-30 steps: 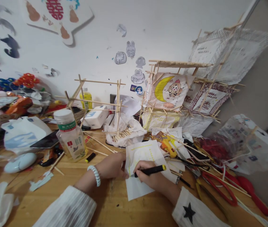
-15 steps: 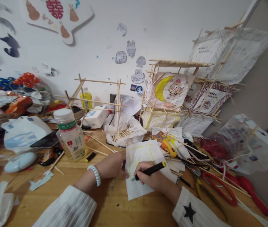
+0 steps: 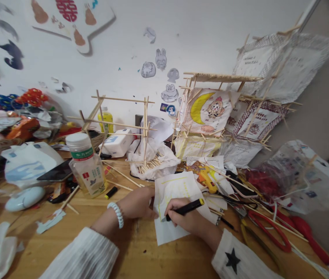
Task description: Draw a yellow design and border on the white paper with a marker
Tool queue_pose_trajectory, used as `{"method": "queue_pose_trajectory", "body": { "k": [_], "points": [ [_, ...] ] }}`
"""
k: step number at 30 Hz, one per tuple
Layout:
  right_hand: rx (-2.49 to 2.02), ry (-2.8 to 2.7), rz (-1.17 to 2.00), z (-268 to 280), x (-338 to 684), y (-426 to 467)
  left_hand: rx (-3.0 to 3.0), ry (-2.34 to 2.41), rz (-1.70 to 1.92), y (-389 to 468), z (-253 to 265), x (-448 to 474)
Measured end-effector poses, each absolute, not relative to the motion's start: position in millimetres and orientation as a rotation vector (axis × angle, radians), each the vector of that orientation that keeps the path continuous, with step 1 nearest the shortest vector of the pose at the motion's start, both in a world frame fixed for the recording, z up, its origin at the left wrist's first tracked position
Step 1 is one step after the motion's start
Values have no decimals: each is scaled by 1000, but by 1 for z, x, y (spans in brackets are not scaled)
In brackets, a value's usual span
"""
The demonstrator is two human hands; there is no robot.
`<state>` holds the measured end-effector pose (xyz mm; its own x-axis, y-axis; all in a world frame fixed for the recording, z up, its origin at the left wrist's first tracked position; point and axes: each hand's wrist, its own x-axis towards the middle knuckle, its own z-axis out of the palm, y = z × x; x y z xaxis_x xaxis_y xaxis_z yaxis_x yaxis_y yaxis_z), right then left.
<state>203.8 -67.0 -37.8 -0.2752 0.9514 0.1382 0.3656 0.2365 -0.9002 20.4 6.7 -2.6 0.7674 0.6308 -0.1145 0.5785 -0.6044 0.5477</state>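
Note:
A white sheet of paper (image 3: 179, 186) with a yellow line border and faint yellow marks lies on the wooden table. My right hand (image 3: 182, 217) is closed round a black marker (image 3: 189, 207) with a yellow end, its tip down at the paper's left part. At the sheet's left edge is my left hand (image 3: 138, 203), fingers bent, the thumb touching the paper; the fingertips are partly hidden. The marker's black cap (image 3: 111, 193) lies left of that hand, next to a clear plastic bottle (image 3: 87, 166) with a white lid.
A bare stick frame (image 3: 120, 126) stands behind the paper, by a white bag of sticks (image 3: 153, 162). To the right are a paper-covered stick structure (image 3: 211, 112), a yellow glue gun (image 3: 208, 180), pliers (image 3: 245, 228) and red-handled scissors (image 3: 271, 232). A phone (image 3: 55, 170) and a mouse (image 3: 25, 198) lie left.

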Motion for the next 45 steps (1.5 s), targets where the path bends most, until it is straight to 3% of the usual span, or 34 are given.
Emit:
{"method": "queue_pose_trajectory", "body": {
  "k": [45],
  "points": [
    [-1204,-1744,1160,-37,207,-68,2384,929,145,3,3,21]
  ]
}}
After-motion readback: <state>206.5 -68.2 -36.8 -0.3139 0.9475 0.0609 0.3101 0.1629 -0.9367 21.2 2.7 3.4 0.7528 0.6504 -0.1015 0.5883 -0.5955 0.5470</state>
